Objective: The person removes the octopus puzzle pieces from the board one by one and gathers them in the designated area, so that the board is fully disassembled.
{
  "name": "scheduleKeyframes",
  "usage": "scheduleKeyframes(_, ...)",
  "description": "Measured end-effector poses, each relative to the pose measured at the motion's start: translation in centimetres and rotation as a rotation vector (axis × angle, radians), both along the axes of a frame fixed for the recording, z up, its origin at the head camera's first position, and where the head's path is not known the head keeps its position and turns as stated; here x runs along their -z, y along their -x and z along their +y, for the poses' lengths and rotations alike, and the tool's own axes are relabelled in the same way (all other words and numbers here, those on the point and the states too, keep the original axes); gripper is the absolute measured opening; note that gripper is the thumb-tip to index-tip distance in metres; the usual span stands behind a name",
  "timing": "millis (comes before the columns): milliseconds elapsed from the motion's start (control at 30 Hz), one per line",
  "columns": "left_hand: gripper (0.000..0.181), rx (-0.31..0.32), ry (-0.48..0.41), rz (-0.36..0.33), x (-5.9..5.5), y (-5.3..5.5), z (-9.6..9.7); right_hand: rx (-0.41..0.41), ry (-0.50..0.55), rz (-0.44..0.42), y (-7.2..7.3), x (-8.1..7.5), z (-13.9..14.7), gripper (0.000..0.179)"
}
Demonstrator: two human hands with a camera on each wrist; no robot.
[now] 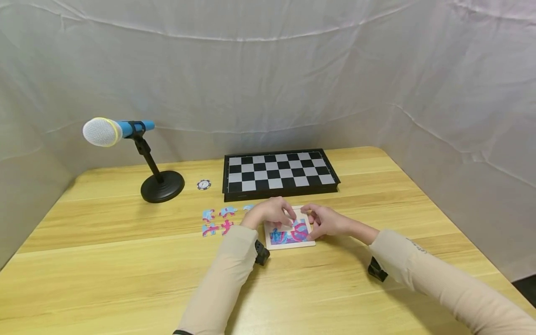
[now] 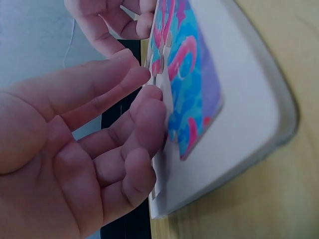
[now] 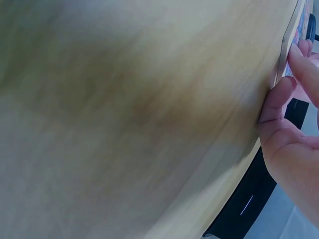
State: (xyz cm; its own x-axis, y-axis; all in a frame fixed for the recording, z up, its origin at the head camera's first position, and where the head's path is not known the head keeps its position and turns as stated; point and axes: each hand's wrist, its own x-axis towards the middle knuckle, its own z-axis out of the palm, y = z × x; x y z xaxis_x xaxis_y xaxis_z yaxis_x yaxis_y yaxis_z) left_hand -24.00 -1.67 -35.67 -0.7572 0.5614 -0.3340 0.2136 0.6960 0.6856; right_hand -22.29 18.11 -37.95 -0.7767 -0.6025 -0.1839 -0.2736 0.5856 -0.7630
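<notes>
A white-framed jigsaw puzzle tray lies on the table, its lower part filled with blue, pink and purple picture pieces. My left hand reaches over it from the left. Thumb and fingertips come together at a puzzle piece in the picture, beside a bare white gap; the fingers partly hide their contact. At the tray's right side, my right hand grips the frame, with the thumb near the front corner and the fingers at the far one. Several loose puzzle pieces lie left of the tray, partly behind my left wrist.
Behind the tray sits a black-and-white chessboard with a raised black rim. A blue microphone on a black stand stands at the back left, with a round chip near its base. White cloth encloses the table's back and sides.
</notes>
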Motion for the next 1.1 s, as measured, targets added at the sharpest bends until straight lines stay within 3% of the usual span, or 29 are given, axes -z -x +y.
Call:
scheduleKeyframes(267,0.019,0.002,-0.013,-0.011,0.02,-0.03,0.25,0.004,0.014,-0.006,-0.09,-0.18,0.07,0.071)
scheduleKeyframes(567,0.009,-0.047,-0.016,-0.038,0.22,0.10,0.65,0.010,0.009,-0.017,-0.03,-0.22,0.00,0.070)
scheduleKeyframes(1100,0.007,-0.050,-0.077,0.012,-0.18,-0.06,0.47,0.008,-0.007,-0.011,-0.03,-0.20,-0.13,0.069)
